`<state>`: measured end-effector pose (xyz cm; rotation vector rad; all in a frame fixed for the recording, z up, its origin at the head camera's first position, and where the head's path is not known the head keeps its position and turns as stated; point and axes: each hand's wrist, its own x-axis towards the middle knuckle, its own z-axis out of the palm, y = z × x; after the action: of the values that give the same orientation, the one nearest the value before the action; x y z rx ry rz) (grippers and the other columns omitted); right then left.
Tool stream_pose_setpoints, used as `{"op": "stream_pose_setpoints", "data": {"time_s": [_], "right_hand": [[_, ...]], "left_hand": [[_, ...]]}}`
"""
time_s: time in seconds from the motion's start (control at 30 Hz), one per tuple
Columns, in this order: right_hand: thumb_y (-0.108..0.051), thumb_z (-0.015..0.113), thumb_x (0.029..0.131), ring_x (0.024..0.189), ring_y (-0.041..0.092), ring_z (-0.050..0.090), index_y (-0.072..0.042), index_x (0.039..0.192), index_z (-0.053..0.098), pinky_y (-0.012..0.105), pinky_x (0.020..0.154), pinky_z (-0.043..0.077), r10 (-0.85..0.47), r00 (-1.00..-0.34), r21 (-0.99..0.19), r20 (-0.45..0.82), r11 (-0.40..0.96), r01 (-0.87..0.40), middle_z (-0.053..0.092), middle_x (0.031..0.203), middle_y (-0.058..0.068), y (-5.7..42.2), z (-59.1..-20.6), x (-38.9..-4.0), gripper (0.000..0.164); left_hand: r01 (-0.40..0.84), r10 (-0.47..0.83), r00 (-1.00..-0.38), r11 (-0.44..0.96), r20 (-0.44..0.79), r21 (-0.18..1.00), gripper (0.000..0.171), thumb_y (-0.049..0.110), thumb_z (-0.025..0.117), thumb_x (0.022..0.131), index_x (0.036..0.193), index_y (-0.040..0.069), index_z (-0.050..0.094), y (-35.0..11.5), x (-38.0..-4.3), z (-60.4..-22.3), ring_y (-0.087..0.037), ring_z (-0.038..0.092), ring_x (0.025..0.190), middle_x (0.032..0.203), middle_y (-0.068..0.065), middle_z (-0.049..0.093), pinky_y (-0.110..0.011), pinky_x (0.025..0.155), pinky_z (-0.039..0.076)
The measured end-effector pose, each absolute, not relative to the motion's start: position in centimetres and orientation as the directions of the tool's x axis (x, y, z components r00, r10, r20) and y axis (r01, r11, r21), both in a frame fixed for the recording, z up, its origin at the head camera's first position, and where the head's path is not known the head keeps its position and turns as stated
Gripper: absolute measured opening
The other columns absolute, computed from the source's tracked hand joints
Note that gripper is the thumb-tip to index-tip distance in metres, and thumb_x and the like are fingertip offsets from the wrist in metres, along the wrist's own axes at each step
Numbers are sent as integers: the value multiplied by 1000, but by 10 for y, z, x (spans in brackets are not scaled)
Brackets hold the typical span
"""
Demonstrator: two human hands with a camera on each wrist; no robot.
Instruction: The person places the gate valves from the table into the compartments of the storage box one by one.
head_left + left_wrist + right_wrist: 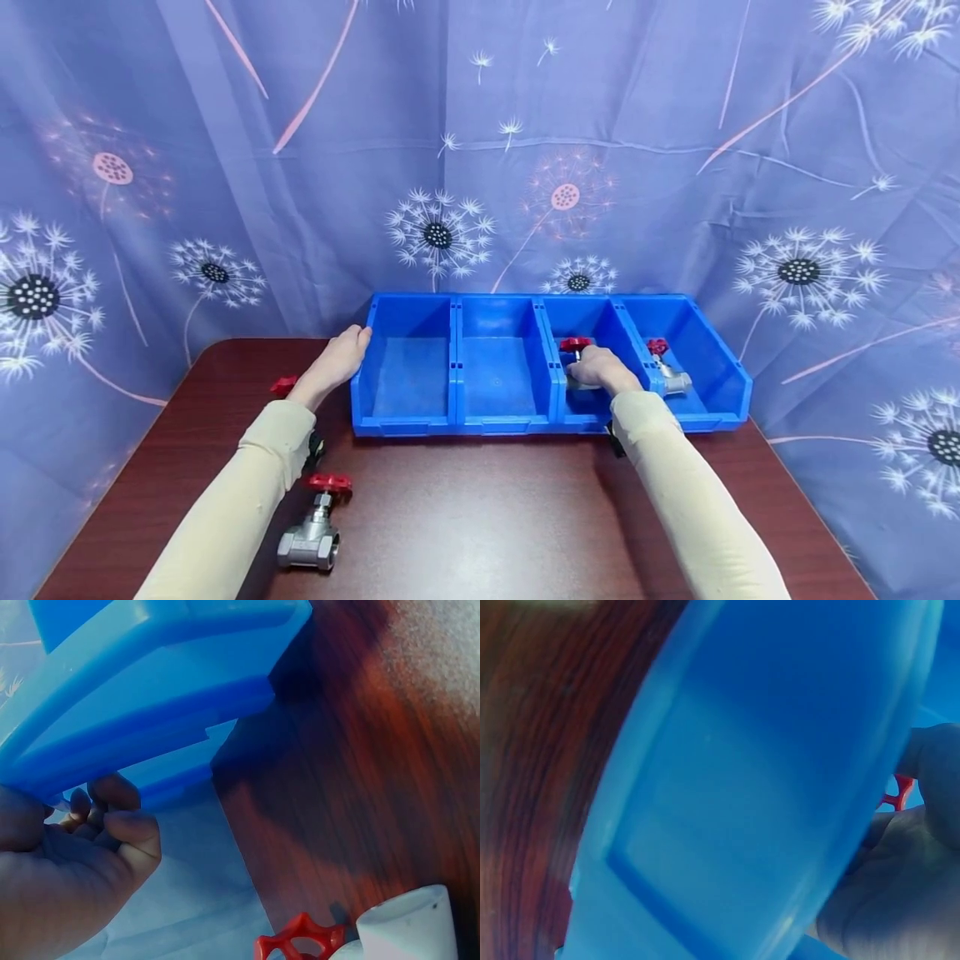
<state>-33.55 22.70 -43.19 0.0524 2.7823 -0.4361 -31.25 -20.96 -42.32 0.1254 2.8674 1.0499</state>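
Note:
A row of joined blue bins (pixel 495 428) stands at the back of the table. My left hand (pixel 336 362) is at the far-left bin's outer wall; in the left wrist view, its curled fingers (pixel 131 829) grip the rim. Reaching into the third bin from the left, my right hand (pixel 603 369) holds a metal gate valve with a red handwheel (pixel 575 343), its body partly covered by the fingers. The right wrist view shows this hand (pixel 907 885) beyond a bin wall, with a bit of red wheel beside it. Another valve (pixel 675 382) lies in the rightmost bin.
On the brown table (pixel 480 517), a metal valve (pixel 309 542) with a red wheel lies beside the left forearm. Another red handwheel (pixel 283 385) shows behind that forearm, mostly hidden. A patterned blue curtain (pixel 510 100) hangs behind the bins.

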Motion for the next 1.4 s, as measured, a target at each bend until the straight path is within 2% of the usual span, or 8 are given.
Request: {"op": "stream_pose_setpoints", "data": {"time_s": [0.17,0.37,0.43,0.57,0.83,0.97,1.13,1.4], "right_hand": [[-28,52,97,105,38,56,9,117,55,52,92,44,-4,-943,-300,-334,948,102,57,121,28,230,-435,-335,42],[-28,52,95,97,36,57,4,105,61,50,87,46,5,-945,-284,-327,953,103,60,114,26,233,-439,-336,35],[-28,51,96,101,37,56,6,111,60,51,90,45,1,-943,-294,-333,950,105,58,118,27,232,-439,-336,38],[-28,49,98,108,39,54,8,125,52,53,94,43,10,-934,-314,-357,941,130,53,127,29,231,-438,-335,45],[-27,49,98,113,42,53,9,128,50,55,95,42,15,-942,-323,-336,937,130,52,129,30,229,-437,-332,47],[-26,50,98,102,41,57,7,118,56,56,91,44,33,-945,-329,-325,933,146,57,117,28,230,-440,-333,38],[-28,51,99,97,40,59,7,115,58,57,87,46,43,-958,-293,-285,947,130,59,115,28,225,-434,-330,39],[-27,49,99,77,32,56,0,94,59,45,69,46,3,-976,-296,-216,953,68,59,92,19,212,-401,-320,29]], "left_hand": [[40,100,-993,762,-56,646,51,33,23,109,132,-10,40,-208,-313,-426,-35,51,101,106,-21,52,-48,88,43],[33,103,-993,743,-66,668,54,34,24,109,137,-10,36,-206,-312,-430,-36,51,108,119,-25,51,-50,94,42],[30,102,-992,743,-70,668,54,34,23,109,138,-10,35,-206,-311,-431,-37,51,110,120,-26,51,-50,95,42],[31,98,-993,743,-63,668,54,34,24,109,135,-10,38,-206,-311,-431,-37,52,107,115,-25,52,-50,92,44],[46,103,-994,742,-46,669,49,33,25,109,126,-9,43,-206,-315,-430,-35,54,98,99,-20,53,-46,85,45],[43,101,-994,750,-50,660,50,33,25,109,128,-9,42,-206,-314,-429,-35,53,98,101,-20,53,-47,86,45],[19,92,-993,747,-75,664,54,36,23,109,134,-9,38,-206,-313,-428,-35,52,103,108,-21,52,-48,90,44],[13,81,-994,753,-73,658,51,36,23,109,129,-8,41,-208,-312,-424,-34,50,97,97,-18,49,-46,84,43]]}}
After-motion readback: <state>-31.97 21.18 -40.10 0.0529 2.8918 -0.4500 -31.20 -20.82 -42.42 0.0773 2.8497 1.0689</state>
